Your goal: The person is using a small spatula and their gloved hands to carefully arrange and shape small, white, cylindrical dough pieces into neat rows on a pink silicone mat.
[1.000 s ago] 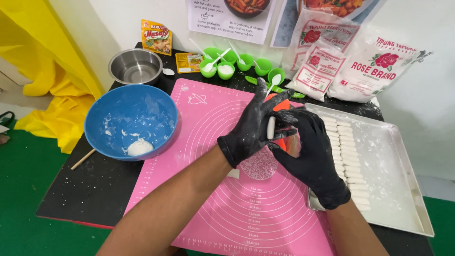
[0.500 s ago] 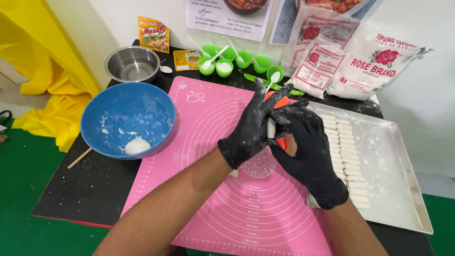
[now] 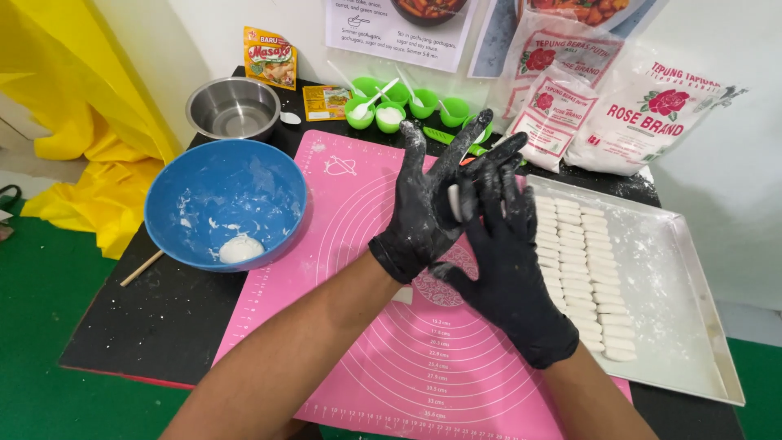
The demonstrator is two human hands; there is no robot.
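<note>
While empty, blue bowl (image 3: 224,200) floured.

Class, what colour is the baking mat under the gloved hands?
Pink, with white printed circles, seen in the head view: mat.

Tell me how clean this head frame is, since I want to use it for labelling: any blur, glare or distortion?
Head view: lighting even and soft, shadows faint; left hand and right hand sharp, with no motion smear; mild glare inside the steel bowl; wide-lens bending at the edges slants the tray rim; white dough pieces stay distinct, not blown out.
</note>
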